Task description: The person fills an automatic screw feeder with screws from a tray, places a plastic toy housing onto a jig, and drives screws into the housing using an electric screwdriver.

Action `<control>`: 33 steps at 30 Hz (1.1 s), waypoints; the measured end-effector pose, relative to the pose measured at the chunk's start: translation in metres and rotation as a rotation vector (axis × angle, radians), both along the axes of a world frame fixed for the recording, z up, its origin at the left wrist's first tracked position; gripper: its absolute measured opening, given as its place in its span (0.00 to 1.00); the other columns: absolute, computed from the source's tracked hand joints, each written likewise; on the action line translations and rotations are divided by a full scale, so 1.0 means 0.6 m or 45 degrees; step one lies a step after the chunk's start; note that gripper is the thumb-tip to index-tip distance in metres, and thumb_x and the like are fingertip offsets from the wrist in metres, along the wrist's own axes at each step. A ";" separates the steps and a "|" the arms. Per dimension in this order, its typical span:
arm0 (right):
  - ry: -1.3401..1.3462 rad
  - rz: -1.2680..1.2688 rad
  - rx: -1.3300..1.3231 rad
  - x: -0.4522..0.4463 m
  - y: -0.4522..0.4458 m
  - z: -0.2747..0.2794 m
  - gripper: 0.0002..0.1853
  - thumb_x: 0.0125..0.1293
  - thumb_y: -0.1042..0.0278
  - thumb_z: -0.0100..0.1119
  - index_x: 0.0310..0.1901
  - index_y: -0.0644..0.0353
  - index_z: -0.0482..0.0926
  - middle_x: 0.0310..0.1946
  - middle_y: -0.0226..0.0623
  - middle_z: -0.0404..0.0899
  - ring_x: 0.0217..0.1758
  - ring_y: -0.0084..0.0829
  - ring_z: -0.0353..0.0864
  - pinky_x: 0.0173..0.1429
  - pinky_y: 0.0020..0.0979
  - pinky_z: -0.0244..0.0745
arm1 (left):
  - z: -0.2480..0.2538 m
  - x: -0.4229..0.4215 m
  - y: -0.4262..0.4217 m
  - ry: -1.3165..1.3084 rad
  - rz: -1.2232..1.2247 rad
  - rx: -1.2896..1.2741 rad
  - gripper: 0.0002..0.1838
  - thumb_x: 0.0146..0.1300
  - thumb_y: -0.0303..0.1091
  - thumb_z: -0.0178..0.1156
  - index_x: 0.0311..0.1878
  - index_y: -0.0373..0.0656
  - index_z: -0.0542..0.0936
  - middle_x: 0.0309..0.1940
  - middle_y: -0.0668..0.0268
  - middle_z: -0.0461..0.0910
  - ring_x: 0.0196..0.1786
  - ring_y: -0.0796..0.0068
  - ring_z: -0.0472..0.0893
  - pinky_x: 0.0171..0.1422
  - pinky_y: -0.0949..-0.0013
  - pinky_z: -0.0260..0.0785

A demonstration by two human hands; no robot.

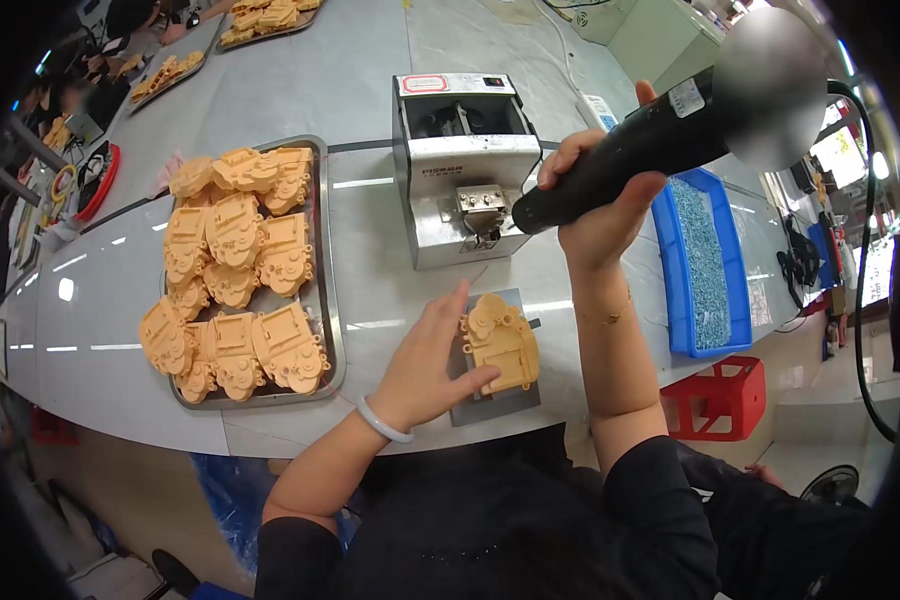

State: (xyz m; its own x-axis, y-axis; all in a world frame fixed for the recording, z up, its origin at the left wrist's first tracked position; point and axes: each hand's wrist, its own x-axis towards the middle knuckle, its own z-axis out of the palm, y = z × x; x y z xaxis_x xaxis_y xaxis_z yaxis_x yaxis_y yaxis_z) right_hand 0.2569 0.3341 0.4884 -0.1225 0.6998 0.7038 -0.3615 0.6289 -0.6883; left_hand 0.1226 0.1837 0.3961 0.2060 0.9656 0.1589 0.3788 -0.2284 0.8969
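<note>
My right hand (pixel 610 190) is wrapped round a black cylindrical power tool (pixel 630 150), raised beside a metal machine (pixel 460 150). The tool's narrow end is at the machine's lower right front; whether they touch I cannot tell. My left hand (pixel 435 360) has its fingers spread, with the thumb at the left side of a yellow plastic part (pixel 502 345). That part lies on a grey plate (pixel 510 403) at the table's front edge. To the left, a metal tray (pixel 335 330) holds several similar yellow parts (pixel 235 230).
A blue bin (pixel 738 290) of small blue-green pieces stands at the right, above a red stool (pixel 725 400). More trays of yellow parts (pixel 170 75) lie at the back left, near other people. A white power strip (pixel 598 110) and a black cable (pixel 863 300) are also in view.
</note>
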 end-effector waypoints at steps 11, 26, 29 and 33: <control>0.400 -0.029 -0.371 0.080 0.024 0.013 0.37 0.61 0.32 0.39 0.61 0.55 0.57 0.19 0.34 0.68 0.19 0.25 0.69 0.25 0.23 0.66 | 0.107 -0.095 0.201 -0.073 0.641 0.005 0.40 0.53 0.37 0.62 0.67 0.41 0.53 0.60 0.54 0.59 0.61 0.58 0.63 0.62 0.63 0.58; 0.491 0.073 -0.421 0.184 0.052 0.025 0.33 0.62 0.39 0.46 0.60 0.55 0.60 0.24 0.35 0.69 0.25 0.24 0.69 0.32 0.22 0.68 | 0.079 -0.084 0.348 -0.601 0.697 -0.216 0.28 0.44 0.12 0.44 0.53 0.37 0.70 0.44 0.57 0.75 0.48 0.68 0.72 0.52 0.71 0.63; 0.511 0.031 -0.456 0.181 0.049 0.030 0.32 0.62 0.38 0.46 0.59 0.55 0.61 0.24 0.35 0.69 0.25 0.25 0.68 0.31 0.23 0.68 | 0.076 -0.081 0.345 -0.735 0.694 -0.184 0.30 0.42 0.12 0.46 0.53 0.39 0.71 0.40 0.61 0.76 0.42 0.72 0.74 0.45 0.69 0.67; 0.489 -0.115 -0.468 0.169 0.044 0.041 0.33 0.61 0.35 0.45 0.57 0.56 0.63 0.22 0.36 0.69 0.22 0.26 0.68 0.28 0.24 0.68 | 0.097 -0.076 0.316 -0.777 0.595 -0.159 0.34 0.41 0.11 0.45 0.58 0.37 0.68 0.33 0.64 0.75 0.31 0.79 0.72 0.34 0.76 0.66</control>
